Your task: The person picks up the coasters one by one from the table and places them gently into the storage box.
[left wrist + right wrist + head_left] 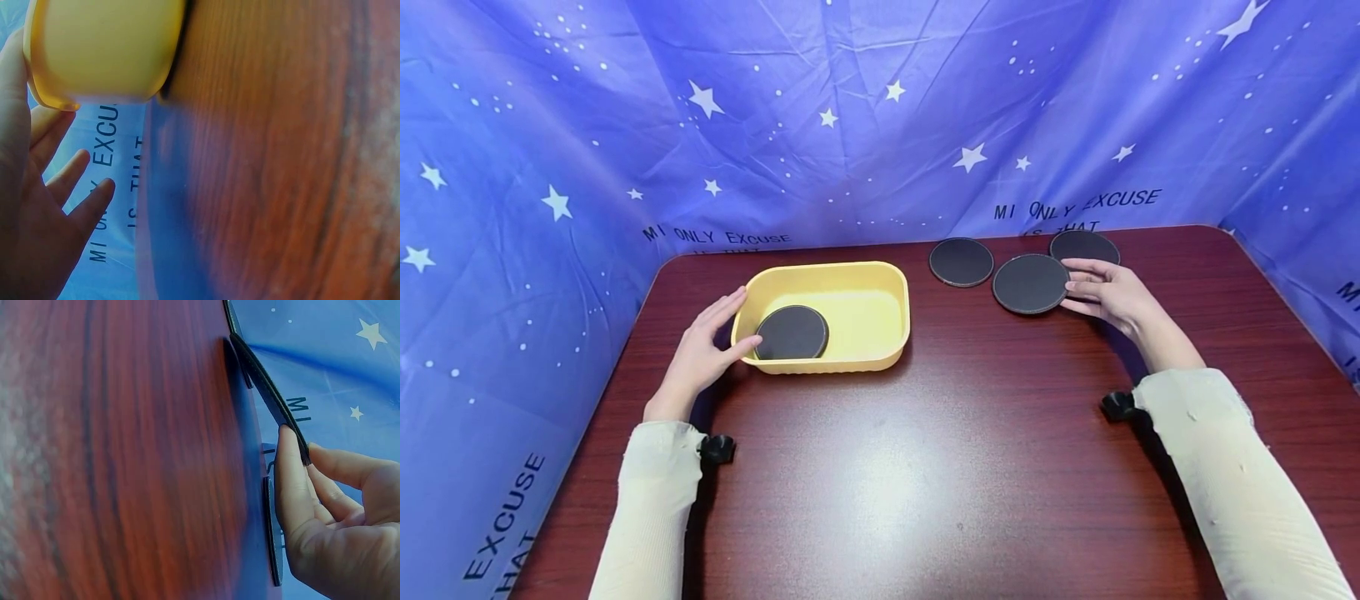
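Observation:
My left hand (703, 350) holds the left end of a yellow plastic basin (868, 367), its thumb over the rim and its fingers by the far left corner. In the left wrist view several of its fingers (90, 206) spread free of the wall. Inside the basin, at the near left, a round black coaster (792, 333) lies flat. My right hand (1108, 296) pinches the edge of another round black coaster (1028, 285) between thumb and fingers. The right wrist view shows this coaster (269, 394) tilted and raised off the table.
Two more black coasters lie near the table's back edge: one (961, 262) left of the held coaster, one (1084, 244) behind my right hand. The dark red wooden table (985, 500) meets a blue star-printed curtain (865, 167) at its back and sides.

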Available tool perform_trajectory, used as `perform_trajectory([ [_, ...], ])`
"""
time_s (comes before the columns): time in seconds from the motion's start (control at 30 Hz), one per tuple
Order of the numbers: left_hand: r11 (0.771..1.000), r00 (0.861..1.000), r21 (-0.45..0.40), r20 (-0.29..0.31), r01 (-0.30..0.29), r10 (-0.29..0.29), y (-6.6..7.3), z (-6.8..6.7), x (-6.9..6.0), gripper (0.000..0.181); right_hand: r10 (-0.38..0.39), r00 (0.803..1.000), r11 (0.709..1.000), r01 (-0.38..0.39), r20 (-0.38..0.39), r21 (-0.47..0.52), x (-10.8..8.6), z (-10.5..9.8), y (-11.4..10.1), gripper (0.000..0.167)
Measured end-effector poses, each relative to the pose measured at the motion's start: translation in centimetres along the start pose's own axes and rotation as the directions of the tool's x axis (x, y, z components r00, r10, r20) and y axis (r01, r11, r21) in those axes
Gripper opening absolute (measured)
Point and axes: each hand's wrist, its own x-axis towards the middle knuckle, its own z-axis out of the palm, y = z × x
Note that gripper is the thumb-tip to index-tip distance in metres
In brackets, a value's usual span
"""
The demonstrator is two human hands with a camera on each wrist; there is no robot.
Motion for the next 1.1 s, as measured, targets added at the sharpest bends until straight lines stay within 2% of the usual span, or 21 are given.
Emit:
perform_trajectory([
  [0.43,1.000,1.000,-0.007,-0.002,0.001,-0.001,0.0,0.0,0.0,0.071,-0.049,0.999,0.999,0.048,0.011,0.021,-0.7,0.7,0.0,0.036],
  [1.1,1.000,1.000,-0.006,0.002,0.005,-0.005,0.0,0.0,-0.1,0.071,-0.083,0.993,0.996,0.082,0.078,0.023,-1.3,2.6,0.4,0.036],
])
